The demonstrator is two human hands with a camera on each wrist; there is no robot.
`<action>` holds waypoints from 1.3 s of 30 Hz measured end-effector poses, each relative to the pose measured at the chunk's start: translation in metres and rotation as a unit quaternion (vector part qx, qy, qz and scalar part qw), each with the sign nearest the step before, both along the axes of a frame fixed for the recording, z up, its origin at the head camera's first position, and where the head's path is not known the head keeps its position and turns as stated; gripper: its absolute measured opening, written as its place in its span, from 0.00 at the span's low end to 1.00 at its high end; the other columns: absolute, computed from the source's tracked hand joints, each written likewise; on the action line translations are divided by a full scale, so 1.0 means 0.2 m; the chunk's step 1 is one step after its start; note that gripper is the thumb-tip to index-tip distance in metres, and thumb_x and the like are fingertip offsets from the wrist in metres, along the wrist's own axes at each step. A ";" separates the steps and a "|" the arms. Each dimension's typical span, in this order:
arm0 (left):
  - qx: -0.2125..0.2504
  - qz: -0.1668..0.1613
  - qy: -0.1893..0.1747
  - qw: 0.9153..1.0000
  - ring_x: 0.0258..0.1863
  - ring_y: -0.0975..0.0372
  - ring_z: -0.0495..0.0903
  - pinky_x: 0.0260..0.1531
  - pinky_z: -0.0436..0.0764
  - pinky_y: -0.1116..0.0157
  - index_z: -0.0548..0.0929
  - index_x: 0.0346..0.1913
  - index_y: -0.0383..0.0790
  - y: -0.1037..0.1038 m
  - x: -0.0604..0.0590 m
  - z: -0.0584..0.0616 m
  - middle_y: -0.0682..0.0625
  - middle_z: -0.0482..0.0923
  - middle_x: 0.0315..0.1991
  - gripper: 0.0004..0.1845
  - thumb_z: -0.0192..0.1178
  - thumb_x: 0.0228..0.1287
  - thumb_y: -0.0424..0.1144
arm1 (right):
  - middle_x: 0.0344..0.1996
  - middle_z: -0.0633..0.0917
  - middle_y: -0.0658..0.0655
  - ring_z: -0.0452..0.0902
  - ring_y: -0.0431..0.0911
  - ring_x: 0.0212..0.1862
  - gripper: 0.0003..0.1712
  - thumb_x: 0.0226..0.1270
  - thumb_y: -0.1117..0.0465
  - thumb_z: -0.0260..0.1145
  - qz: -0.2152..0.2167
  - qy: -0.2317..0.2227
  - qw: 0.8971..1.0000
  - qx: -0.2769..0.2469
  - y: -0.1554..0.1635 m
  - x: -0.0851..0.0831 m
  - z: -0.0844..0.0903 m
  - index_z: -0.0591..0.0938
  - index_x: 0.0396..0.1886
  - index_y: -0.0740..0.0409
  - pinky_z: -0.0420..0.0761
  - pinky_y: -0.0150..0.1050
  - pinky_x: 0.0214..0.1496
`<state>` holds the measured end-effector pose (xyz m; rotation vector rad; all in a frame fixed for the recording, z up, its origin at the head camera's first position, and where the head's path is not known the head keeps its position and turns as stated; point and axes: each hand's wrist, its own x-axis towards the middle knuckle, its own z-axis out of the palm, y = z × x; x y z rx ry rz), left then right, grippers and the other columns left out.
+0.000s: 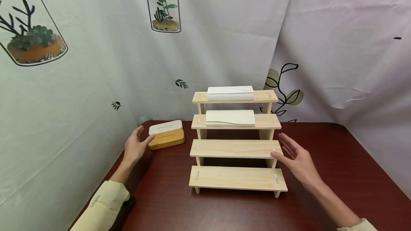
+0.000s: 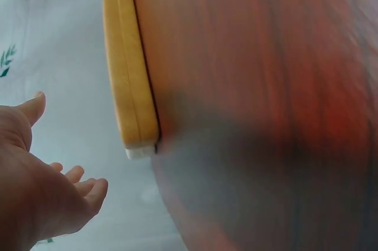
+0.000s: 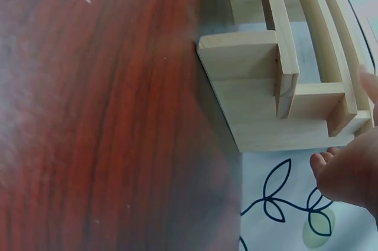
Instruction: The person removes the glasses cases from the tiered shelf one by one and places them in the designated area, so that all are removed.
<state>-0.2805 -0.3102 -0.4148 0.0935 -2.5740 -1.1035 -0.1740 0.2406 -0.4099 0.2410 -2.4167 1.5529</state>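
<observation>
My left hand (image 1: 135, 147) reaches out beside a yellow case (image 1: 167, 139) and a white case (image 1: 165, 127) with rounded corners, lying together on the table. Its thumb and fingers are spread, holding nothing. In the left wrist view a gap shows between that hand (image 2: 53, 174) and the yellow case (image 2: 130, 74). A four-step wooden stand (image 1: 236, 178) stands to the right. My right hand (image 1: 300, 161) is at the stand's right end, thumb over the edge of the second step from the bottom; whether it touches is unclear. Its fingers are extended and hold nothing.
A white, long box-like case (image 1: 230, 93) lies on the top step, and a white case with a curved flap (image 1: 230, 118) on the step below. The dark red table (image 1: 167, 202) meets a printed cloth (image 1: 224, 45) at the back and sides.
</observation>
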 end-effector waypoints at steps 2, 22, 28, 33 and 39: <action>0.006 -0.006 0.006 1.000 0.73 0.45 0.60 0.68 0.63 0.44 0.58 0.76 0.36 0.02 0.00 0.02 0.37 0.60 0.74 0.44 0.65 0.66 0.54 | 0.72 0.67 0.59 0.65 0.59 0.70 0.46 0.65 0.52 0.72 0.001 0.003 1.000 -0.001 0.00 -0.01 0.01 0.61 0.78 0.53 0.68 0.17 0.59; 0.060 -0.115 0.084 0.988 0.69 0.44 0.65 0.66 0.67 0.45 0.64 0.75 0.48 0.39 0.09 0.21 0.48 0.64 0.73 0.38 0.63 0.67 0.56 | 0.74 0.64 0.61 0.62 0.60 0.72 0.52 0.64 0.50 0.73 -0.007 0.005 1.000 -0.001 -0.01 -0.11 0.05 0.55 0.79 0.55 0.69 0.21 0.62; 0.070 -0.151 0.092 0.982 0.71 0.49 0.64 0.68 0.66 0.49 0.63 0.75 0.51 0.53 0.12 0.24 0.54 0.63 0.73 0.38 0.63 0.67 0.57 | 0.75 0.61 0.60 0.60 0.59 0.73 0.51 0.65 0.51 0.72 -0.005 0.002 1.000 -0.012 0.00 -0.14 0.07 0.53 0.80 0.52 0.69 0.27 0.65; 0.085 -0.188 0.100 0.973 0.72 0.53 0.63 0.70 0.63 0.50 0.63 0.75 0.55 0.63 0.14 0.26 0.57 0.64 0.73 0.37 0.64 0.66 0.56 | 0.76 0.60 0.60 0.58 0.54 0.74 0.49 0.66 0.56 0.71 0.005 0.022 0.998 -0.051 0.03 -0.16 0.11 0.54 0.80 0.53 0.67 0.24 0.65; 0.088 -0.217 0.119 0.965 0.72 0.59 0.63 0.70 0.62 0.51 0.64 0.75 0.48 0.72 0.15 0.27 0.59 0.65 0.72 0.39 0.65 0.65 0.54 | 0.76 0.61 0.59 0.58 0.50 0.75 0.46 0.68 0.58 0.69 0.009 0.031 0.997 -0.070 0.06 -0.18 0.15 0.55 0.79 0.54 0.67 0.25 0.66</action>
